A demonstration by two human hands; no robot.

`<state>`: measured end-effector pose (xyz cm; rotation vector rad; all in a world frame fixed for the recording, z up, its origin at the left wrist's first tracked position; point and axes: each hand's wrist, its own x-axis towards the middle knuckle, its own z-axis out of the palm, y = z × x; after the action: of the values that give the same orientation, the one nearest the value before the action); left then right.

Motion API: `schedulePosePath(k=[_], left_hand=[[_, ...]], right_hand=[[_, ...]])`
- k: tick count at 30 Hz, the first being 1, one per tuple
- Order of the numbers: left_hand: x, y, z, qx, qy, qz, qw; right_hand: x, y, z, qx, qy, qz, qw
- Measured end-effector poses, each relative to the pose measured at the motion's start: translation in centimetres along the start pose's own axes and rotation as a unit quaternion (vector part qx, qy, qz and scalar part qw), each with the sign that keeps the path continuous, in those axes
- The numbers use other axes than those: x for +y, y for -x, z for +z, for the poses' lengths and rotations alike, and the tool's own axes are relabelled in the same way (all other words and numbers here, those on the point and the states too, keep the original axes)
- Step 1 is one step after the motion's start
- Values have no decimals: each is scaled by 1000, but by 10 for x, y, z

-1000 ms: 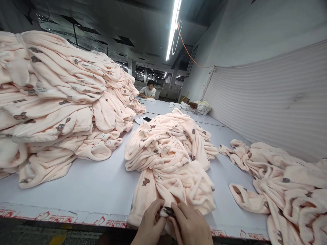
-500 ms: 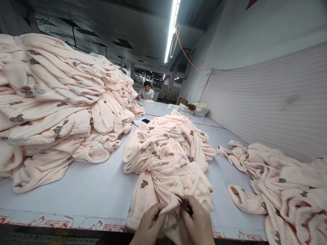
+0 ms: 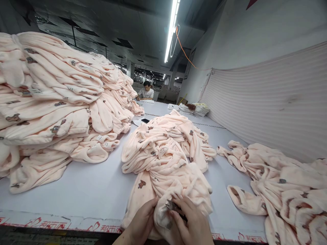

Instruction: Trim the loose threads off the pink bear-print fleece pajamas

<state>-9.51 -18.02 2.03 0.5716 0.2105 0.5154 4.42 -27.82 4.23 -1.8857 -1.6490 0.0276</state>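
Note:
A pale pink fleece garment (image 3: 162, 209) with small brown bear prints lies bunched at the table's front edge. My left hand (image 3: 141, 219) is closed on a fold of it, thumb uppermost. In my right hand (image 3: 192, 221) is a pair of dark thread snips (image 3: 174, 206), its blades pointing left and lying against the cloth. Fingers of that hand also rest on the fabric. Just beyond, the heap of pink fleece (image 3: 163, 149) rises in the middle of the table. Part of the snips is hidden by my fingers.
A tall pile of pink garments (image 3: 58, 95) fills the left side. More garments (image 3: 283, 183) lie at the right by a striped cloth (image 3: 270, 102) along the wall. Farther back are a phone (image 3: 145, 120), stacked papers or cloth (image 3: 200, 109) and a seated person (image 3: 146, 92).
My left hand has moved slightly left and turned the fabric over into a rounded fold. The snips in my right hand have shifted left and down, onto the cloth.

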Motion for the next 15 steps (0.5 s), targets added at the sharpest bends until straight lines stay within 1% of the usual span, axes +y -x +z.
schedulePosePath(k=[2,5,9,10,12,15], left_hand=[[0,0,1,0,-14,12,1000],[0,2,1,5,-25,22,999],[-1,3,-3,-1,-14,11,1000],[-1,2,-4,-2,-14,12,1000],[-2,2,-7,-1,-24,15,1000],[-3,3,-11,5,-60,16,998]], right_hand=[[-3,-2,0,1,22,-9,1000],[-3,-4,0,17,43,-6,999],[3,0,1,19,88,-67,994],[4,1,2,20,99,-74,992],[4,2,3,23,99,-57,993],[2,0,3,15,53,-9,998]])
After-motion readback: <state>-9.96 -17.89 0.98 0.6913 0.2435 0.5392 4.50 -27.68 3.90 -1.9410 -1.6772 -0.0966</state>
